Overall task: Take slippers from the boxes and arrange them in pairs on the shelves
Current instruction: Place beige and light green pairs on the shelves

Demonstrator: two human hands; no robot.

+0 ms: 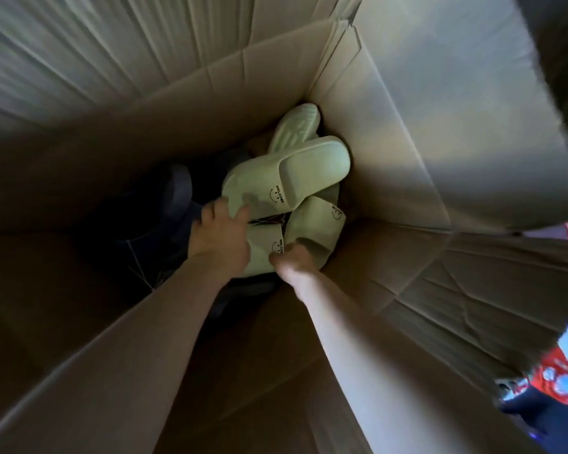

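We look down into a deep cardboard box (407, 132). Pale green slippers are piled on its floor, toward the far right corner. The top slipper (295, 168), printed WELCOME, lies across the pile. The left hand (222, 234) grips its toe end with fingers curled over the edge. The right hand (292, 262), blurred, curls its fingers round the strap of the lower-right slipper (318, 221), thumb against the middle slipper (261, 247). A sole-up slipper (295, 124) leans at the far corner. Dark footwear (168, 198) sits by the left wall.
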